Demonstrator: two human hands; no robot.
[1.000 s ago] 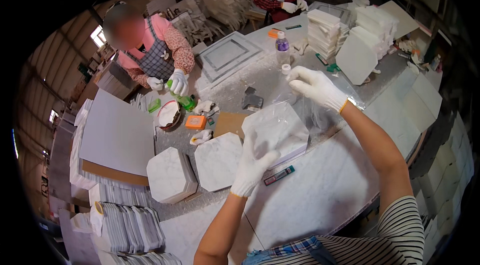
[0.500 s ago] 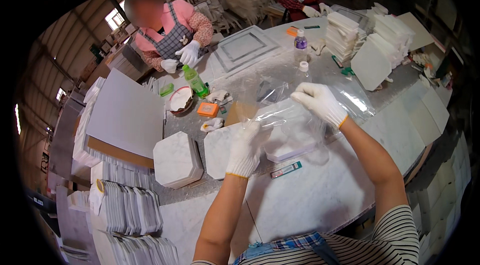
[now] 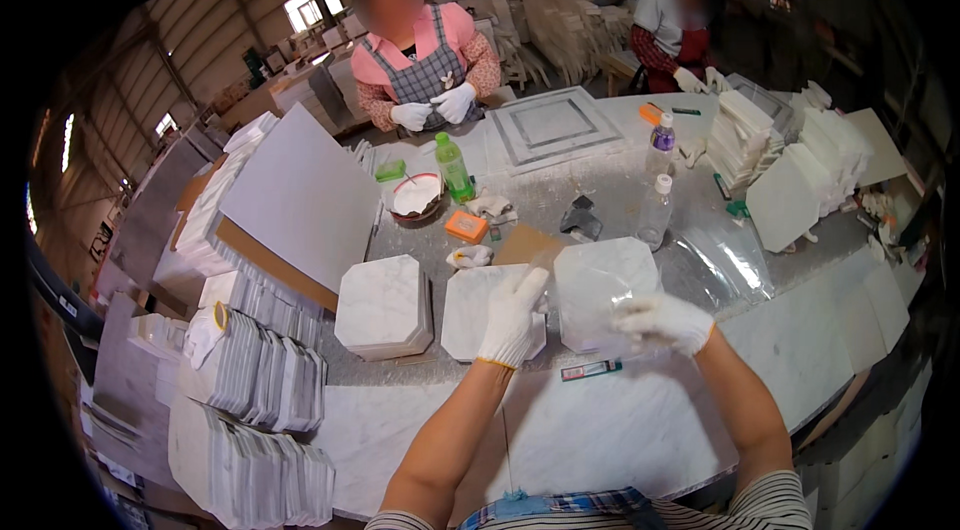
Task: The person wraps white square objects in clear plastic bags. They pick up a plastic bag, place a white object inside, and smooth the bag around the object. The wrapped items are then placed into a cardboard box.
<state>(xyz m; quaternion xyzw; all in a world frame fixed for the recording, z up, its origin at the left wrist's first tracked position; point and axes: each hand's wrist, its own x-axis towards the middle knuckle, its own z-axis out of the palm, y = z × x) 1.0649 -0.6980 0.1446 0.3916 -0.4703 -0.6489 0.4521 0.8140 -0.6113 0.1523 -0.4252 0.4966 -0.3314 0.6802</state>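
A thin clear plastic bag [image 3: 622, 294] stretches between my two white-gloved hands, low in front of an octagonal white marble tile stack [image 3: 603, 275]. My left hand [image 3: 512, 318] pinches one side of the bag, over the right part of another octagonal tile stack [image 3: 466, 305]. At the other side my right hand [image 3: 665, 322] is closed on the film, near the right edge of the tile behind it. The bag's outline is hard to make out against the pale stone.
Around me stand a third tile stack [image 3: 380, 305], a green-ended small box [image 3: 591, 370], an orange box [image 3: 466, 226], a green bottle [image 3: 453, 168], a clear bottle [image 3: 655, 215] and flat plastic bags [image 3: 715, 265]. Two people in gloves are across the table.
Both hands have come down with the bag, my right hand the most, uncovering the tile stack behind it. The view has shifted, and the pink-sleeved person's hands have come together lower.
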